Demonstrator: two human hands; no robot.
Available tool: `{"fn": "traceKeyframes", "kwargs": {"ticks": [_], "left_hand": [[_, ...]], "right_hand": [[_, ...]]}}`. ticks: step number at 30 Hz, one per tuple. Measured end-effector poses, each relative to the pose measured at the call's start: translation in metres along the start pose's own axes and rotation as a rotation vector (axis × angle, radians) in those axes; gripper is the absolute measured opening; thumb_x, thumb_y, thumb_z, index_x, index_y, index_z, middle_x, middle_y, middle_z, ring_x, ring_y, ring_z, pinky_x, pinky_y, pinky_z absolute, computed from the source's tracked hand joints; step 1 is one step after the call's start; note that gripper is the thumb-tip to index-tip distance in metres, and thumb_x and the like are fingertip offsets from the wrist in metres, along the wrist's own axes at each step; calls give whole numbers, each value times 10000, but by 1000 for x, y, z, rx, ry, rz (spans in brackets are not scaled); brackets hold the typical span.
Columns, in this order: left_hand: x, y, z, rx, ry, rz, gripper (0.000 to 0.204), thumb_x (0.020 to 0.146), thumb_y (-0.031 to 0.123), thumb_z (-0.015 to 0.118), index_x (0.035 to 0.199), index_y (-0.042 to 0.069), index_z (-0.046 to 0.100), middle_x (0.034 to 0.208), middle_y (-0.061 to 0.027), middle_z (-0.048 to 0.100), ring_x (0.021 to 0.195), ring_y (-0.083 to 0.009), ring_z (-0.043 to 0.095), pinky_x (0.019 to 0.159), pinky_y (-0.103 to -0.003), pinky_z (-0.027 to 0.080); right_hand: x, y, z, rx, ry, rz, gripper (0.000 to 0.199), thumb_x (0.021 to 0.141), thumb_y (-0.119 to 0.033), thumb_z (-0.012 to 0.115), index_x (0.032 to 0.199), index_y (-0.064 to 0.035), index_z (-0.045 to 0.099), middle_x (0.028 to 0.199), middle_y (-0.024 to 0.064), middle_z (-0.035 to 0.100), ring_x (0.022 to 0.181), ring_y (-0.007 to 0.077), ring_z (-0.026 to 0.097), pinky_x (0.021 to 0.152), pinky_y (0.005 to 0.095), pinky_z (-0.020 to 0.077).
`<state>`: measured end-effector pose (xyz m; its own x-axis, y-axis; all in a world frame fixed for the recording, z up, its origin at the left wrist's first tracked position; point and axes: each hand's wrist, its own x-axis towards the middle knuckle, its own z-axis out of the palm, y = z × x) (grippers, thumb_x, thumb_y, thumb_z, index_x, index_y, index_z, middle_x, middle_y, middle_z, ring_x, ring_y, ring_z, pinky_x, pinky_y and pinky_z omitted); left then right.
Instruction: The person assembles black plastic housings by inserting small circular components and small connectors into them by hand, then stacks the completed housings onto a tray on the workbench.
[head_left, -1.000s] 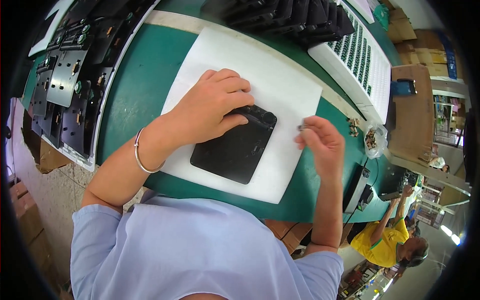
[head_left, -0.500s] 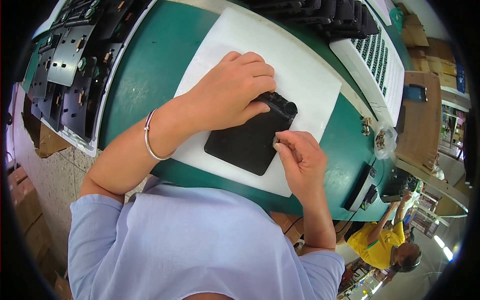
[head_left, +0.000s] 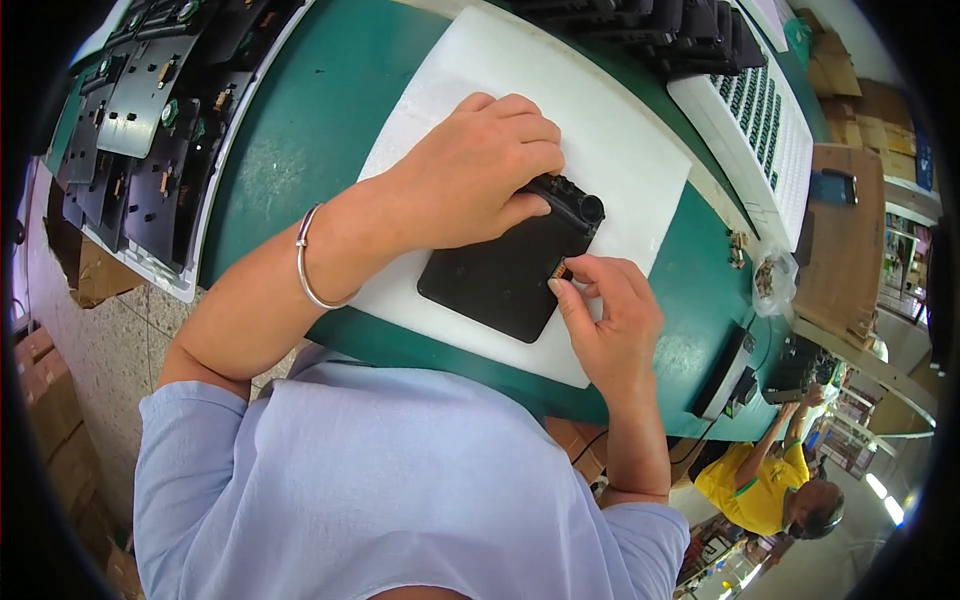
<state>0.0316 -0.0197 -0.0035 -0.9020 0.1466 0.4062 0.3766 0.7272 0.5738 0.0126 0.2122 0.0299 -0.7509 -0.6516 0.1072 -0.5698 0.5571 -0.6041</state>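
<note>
A flat black plastic panel (head_left: 490,288) with a thick, rounded bar along its far edge lies on a white foam sheet (head_left: 625,135). My left hand (head_left: 485,165) reaches over it, its fingers curled around the bar and its thumb on the panel's face. At the panel's right edge, my right hand (head_left: 622,320) has thumb and forefinger closed on a small copper-coloured part (head_left: 561,268). That part rests against the panel near the bar's round end. Fingertips cover some of it, so whether it is fixed there I cannot tell.
Several black panels with small fitted parts fill a white tray (head_left: 195,270) at the left. At the far right stand stacked black parts (head_left: 690,40) and a white tray of small green pieces (head_left: 745,130). A plastic bag (head_left: 773,280) of small parts, a black device (head_left: 725,375) and another person (head_left: 765,490) are beyond.
Both hands and the panel have shifted slightly right and away from me. The copper-coloured part by my right fingertips shows more clearly now.
</note>
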Motion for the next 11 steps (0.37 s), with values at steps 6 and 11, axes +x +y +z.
{"fn": "traceKeyframes", "kwargs": {"ticks": [6, 11], "left_hand": [[2, 0, -1, -4, 4, 1, 307, 721, 120, 792, 975, 71, 625, 1106, -53, 616, 1112, -257, 544, 917, -393, 412], [5, 2, -5, 6, -63, -13, 349, 724, 160, 804, 1020, 96, 631, 1149, -76, 617, 1154, -285, 539, 965, -437, 398]], "right_hand": [[4, 1, -2, 12, -15, -29, 181, 787, -83, 775, 941, -76, 680, 865, 69, 675, 781, 241, 652, 660, 335, 537], [3, 8, -3, -40, -61, -92, 212, 770, -126, 794, 946, -114, 677, 849, 68, 676, 791, 258, 660, 668, 359, 542]]}}
